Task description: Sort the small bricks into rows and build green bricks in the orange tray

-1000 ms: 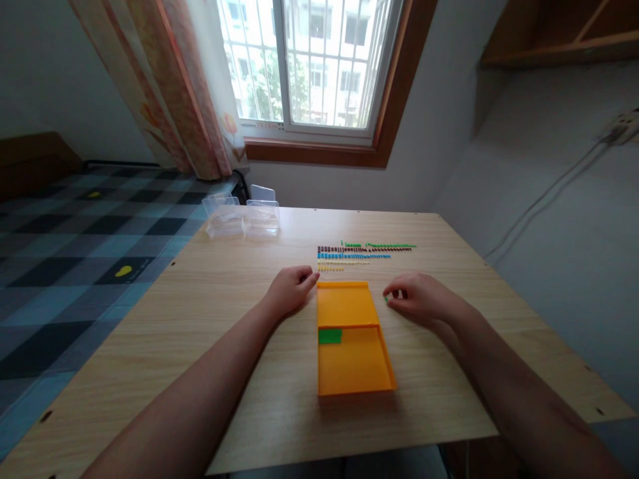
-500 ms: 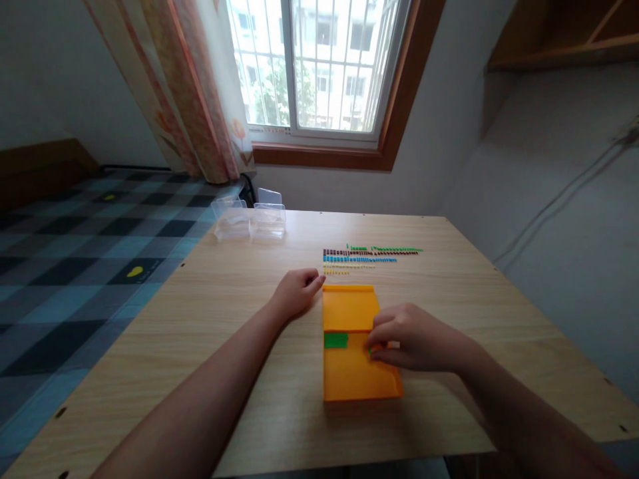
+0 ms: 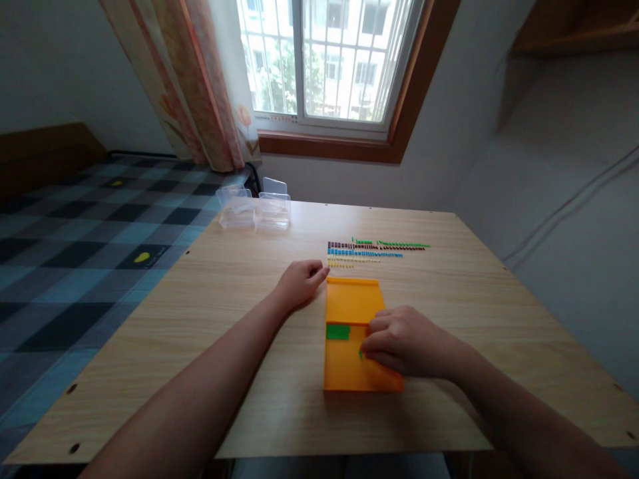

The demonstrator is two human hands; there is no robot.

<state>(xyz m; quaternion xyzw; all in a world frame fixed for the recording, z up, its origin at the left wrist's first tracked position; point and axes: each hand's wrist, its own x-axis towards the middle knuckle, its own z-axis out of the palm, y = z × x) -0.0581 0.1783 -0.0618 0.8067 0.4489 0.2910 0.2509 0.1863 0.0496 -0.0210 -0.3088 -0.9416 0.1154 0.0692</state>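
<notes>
An orange tray (image 3: 342, 372) with a raised bar across it lies on the table in front of me. A block of green pieces (image 3: 338, 332) sits inside, against the bar at the left wall. Over the tray's right side is my right hand (image 3: 404, 339), its fingers pinched on a small green piece (image 3: 361, 355) that shows only at the fingertips. My left hand (image 3: 302, 283) rests on the table, curled, beside the tray's far left corner. Whether anything is inside its fingers is hidden.
Beyond the tray, rows of small coloured pieces (image 3: 364, 253) in green, brown, blue and yellow lie on the wooden table (image 3: 200, 319). Two clear plastic boxes (image 3: 254, 213) with raised lids stand at the back left. A bed (image 3: 74, 233) adjoins the table's left side.
My right hand has shifted slightly left and lower within the tray, with the green piece at its fingertips. The left hand keeps its place; the whole view has tilted a little.
</notes>
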